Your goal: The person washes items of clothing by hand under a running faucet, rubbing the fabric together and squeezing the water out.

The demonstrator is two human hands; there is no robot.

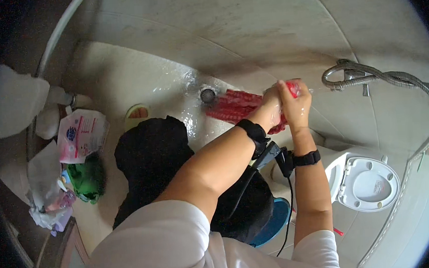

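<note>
A wet red patterned cloth (235, 106) is squeezed between my hands, with its longer end hanging toward the wet floor. My left hand (271, 104) is closed around it. Pressed against the left, my right hand (298, 107) is also closed on the cloth, and a red bit bulges out between its fingers. Wet suds or water shine on both hands. Each wrist wears a black strap; dark devices with a cable sit by them. How the cloth is folded inside my grip is hidden.
Water glistens around the round floor drain (207, 95). A white toilet (372, 182) stands at the right, below a coiled metal shower hose (379, 72) on the wall. Pink-white packaging (81, 136) and a green bag (86, 178) hang at the left. A blue basin (275, 222) shows beside my leg.
</note>
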